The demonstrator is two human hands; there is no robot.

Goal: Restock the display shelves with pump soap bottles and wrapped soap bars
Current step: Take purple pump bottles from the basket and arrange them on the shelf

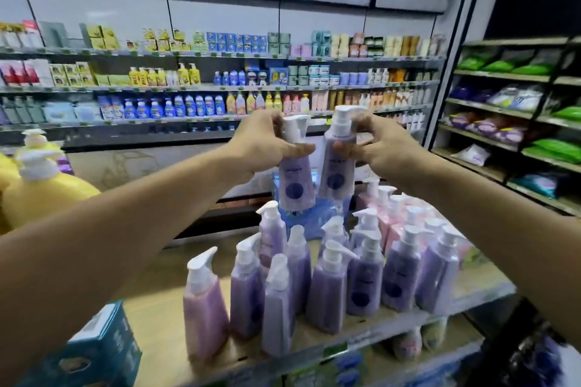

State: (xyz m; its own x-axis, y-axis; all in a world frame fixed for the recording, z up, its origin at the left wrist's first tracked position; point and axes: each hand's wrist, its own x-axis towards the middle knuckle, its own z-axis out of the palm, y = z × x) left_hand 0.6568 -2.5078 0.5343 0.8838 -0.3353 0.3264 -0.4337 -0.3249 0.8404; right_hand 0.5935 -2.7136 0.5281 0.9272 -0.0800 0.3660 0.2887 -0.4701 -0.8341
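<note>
Left hand (267,143): grips lilac pump bottle (295,179).
Right hand (382,149): grips second lilac pump bottle (336,166).
Near shelf (163,308): part stocked; room left.
Soap bars: none identifiable.

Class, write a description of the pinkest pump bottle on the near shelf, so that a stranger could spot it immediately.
Find the wooden shelf nearest the camera, crowded with purple pump bottles. Go to the left end of that group, near the front edge. The leftmost bottle is pinkish mauve, while its neighbours are a bluer lilac.
</note>
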